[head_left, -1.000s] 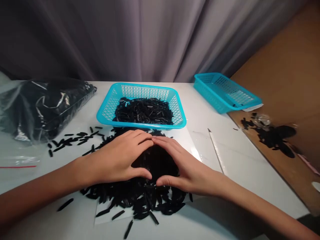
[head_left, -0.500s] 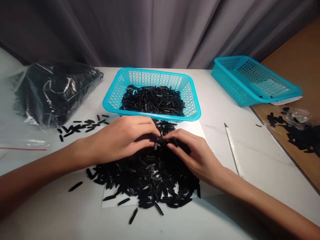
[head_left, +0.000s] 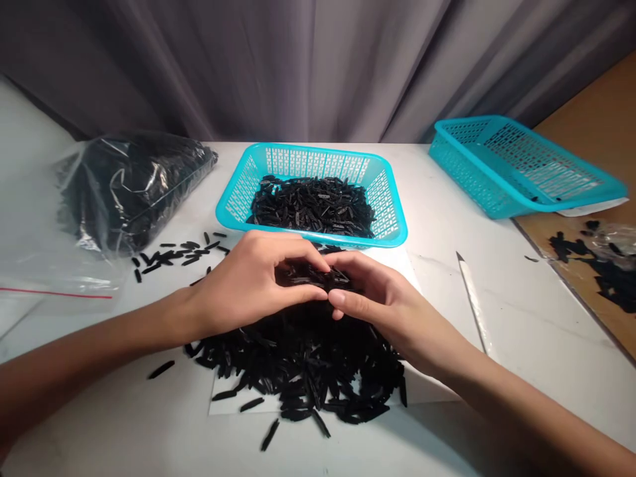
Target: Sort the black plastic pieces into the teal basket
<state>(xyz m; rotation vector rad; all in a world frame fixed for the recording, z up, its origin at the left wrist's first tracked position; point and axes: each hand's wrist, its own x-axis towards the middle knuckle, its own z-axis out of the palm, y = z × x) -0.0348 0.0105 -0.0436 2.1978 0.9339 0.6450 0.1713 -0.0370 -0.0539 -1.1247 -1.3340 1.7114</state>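
Note:
My left hand (head_left: 248,281) and my right hand (head_left: 387,295) are cupped together, thumbs and fingertips meeting. Between them they hold a handful of small black elongated pieces (head_left: 304,273), some with a shiny face; their exact kind is unclear. Both hands are just above a loose pile of the same pieces (head_left: 318,381), which lies on white paper (head_left: 233,405). Directly behind my hands stands a blue plastic basket (head_left: 318,237), its bottom covered with more black pieces. My palms and fingers hide part of the handful and the back of the pile.
A clear bag (head_left: 144,179) full of black pieces lies at the left, with scattered pieces (head_left: 191,248) beside it. A second blue basket (head_left: 497,205) stands at the far right. Nearer is a white pencil-like stick (head_left: 474,301). A grey curtain (head_left: 298,73) hangs behind.
My hands have closed together around a larger handful of black pieces, with their fingertips now meeting. The whole view has shifted slightly, so everything sits a little farther right and lower.

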